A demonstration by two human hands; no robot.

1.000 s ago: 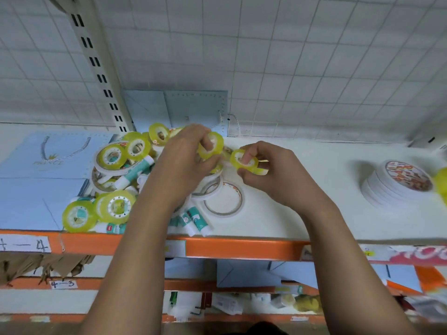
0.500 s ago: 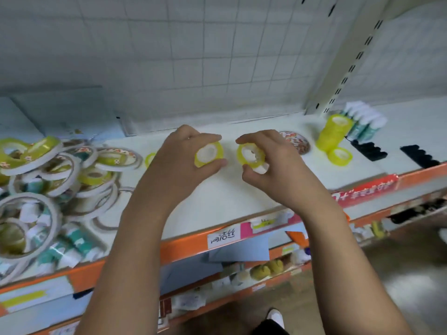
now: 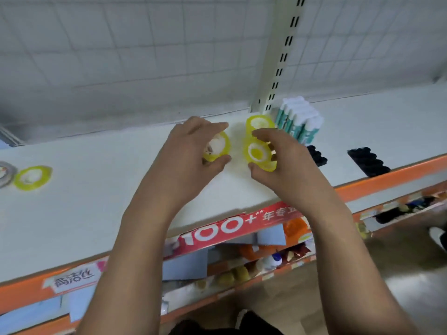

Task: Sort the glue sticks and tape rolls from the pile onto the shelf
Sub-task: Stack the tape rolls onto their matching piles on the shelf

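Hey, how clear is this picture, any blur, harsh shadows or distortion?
Head view: motion blur throughout, worst on the loose yellow tape roll far left; left-hand yellow roll and right-hand yellow roll clearer; wide-angle lens slants the white shelf; shadows faint.

Pinches one yellow tape roll [image 3: 217,147] in the left hand [image 3: 193,151] at frame centre, grips a second yellow roll [image 3: 257,153] in the right hand [image 3: 280,155] beside it. Holds both over the white shelf [image 3: 96,189], near the yellow stack [image 3: 259,123] and upright glue sticks [image 3: 300,119].
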